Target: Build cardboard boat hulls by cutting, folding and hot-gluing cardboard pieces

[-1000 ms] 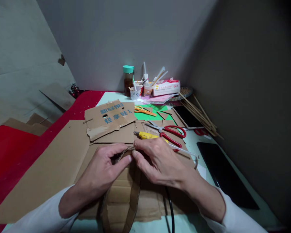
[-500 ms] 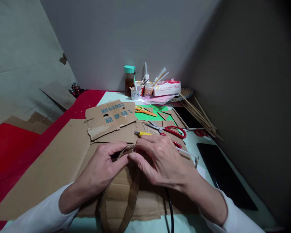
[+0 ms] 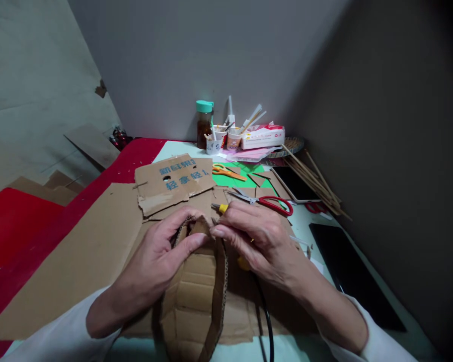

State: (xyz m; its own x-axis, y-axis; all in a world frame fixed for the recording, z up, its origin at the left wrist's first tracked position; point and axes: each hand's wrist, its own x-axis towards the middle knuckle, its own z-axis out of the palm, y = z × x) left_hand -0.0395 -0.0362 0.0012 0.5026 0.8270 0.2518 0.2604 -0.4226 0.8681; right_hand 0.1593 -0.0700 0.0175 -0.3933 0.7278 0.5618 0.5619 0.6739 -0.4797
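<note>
Cardboard shell (image 3: 196, 294): nearer the person than the red-handled scissors (image 3: 255, 200) and off to their left, its far end up in both hands.
Left hand (image 3: 154, 251): fingers clamped on that far end, thumb pressed on the inside face. Squeeze much harder and I'd bet the corrugation creases.
Right hand (image 3: 264, 241): thumb and fingertip pinched together at the top of the right wall (image 3: 221, 291). Tiny grip, so it could slip, or the wall might peel away if the seam's weak. Can't see the joint itself, fingers are covering it.
Yellow glue gun (image 3: 223, 208): left of the scissors and a bit nearer, partly hidden behind the right hand. No clue if it's hot, but if it is, a knuckle could easily get burned.
Black cord (image 3: 269, 322): straight down on the near side of the scissors. Wrist snags it, gun probably gets dragged.
</note>
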